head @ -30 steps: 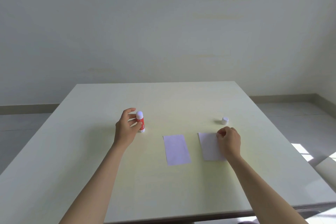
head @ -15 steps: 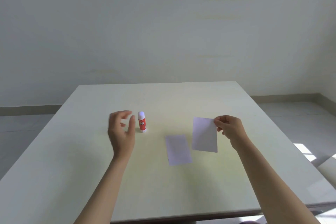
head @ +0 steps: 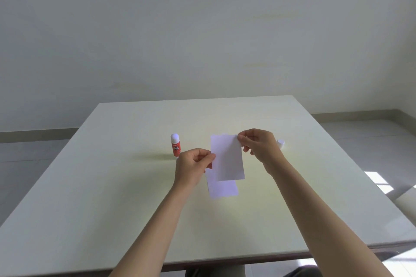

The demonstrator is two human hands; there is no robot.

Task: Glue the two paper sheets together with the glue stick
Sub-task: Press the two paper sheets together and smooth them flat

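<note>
In the head view, your right hand (head: 258,145) pinches the top right corner of the upper paper sheet (head: 227,157), and your left hand (head: 193,167) pinches its left edge. The sheet hangs above the lower paper sheet (head: 222,188), which lies flat on the table (head: 112,186). The uncapped glue stick (head: 175,147) stands upright to the left of the held sheet; the white cap (head: 280,142) lies to the right of it.

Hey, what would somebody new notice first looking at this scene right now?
First, the held paper sheet, lifted mid-table and pinched at its left edge by the left hand and at its top right corner by the right hand. A second sheet lies flat on the table just beneath it. Next, the red glue stick standing upright left of the hands, its white cap off to the right.
</note>
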